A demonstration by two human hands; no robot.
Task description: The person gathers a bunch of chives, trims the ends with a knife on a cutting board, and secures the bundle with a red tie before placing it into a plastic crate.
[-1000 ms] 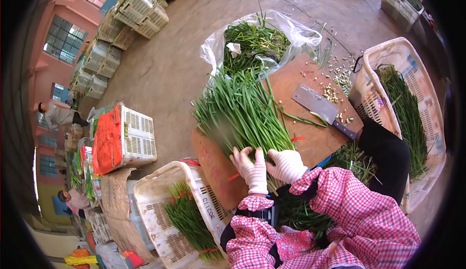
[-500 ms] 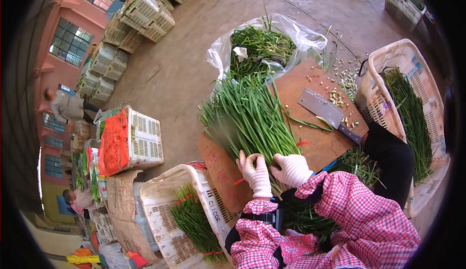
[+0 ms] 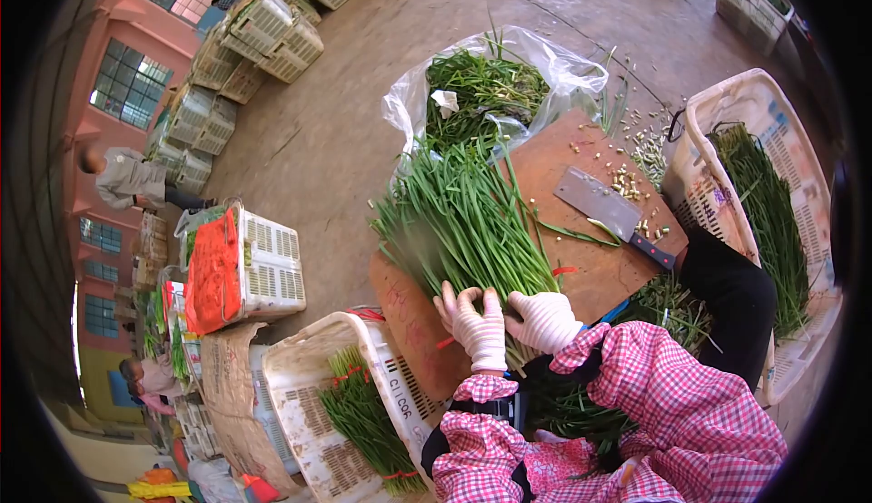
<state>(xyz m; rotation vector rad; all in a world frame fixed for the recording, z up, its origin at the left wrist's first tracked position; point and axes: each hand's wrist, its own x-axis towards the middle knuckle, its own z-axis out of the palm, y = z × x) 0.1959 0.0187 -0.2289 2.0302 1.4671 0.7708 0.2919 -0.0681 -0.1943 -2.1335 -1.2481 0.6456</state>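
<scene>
A large bunch of garlic chives (image 3: 472, 221) lies across a brown board, its green leaves fanned toward the plastic bag. My left hand (image 3: 474, 326), in a pale striped glove, has its fingers curled against the near, stem end of the bunch. My right hand (image 3: 545, 320), gloved the same way, grips the stems from the other side, thumb toward the left hand. The undersides of both hands are hidden. A red tie (image 3: 564, 271) shows just beyond my right hand. On the board (image 3: 581, 149) lies a cleaver (image 3: 599, 205) with a dark handle, among cut stem ends.
A clear plastic bag (image 3: 581, 76) of loose greens stands beyond the board. White crates with chives stand at right (image 3: 727, 194) and lower left (image 3: 300, 367). An orange cloth (image 3: 214, 271) covers another crate. Two other people (image 3: 132, 176) are at the far left.
My hands keep their hold on the bunch with barely any shift. At the far left, the standing person has turned and shifted slightly.
</scene>
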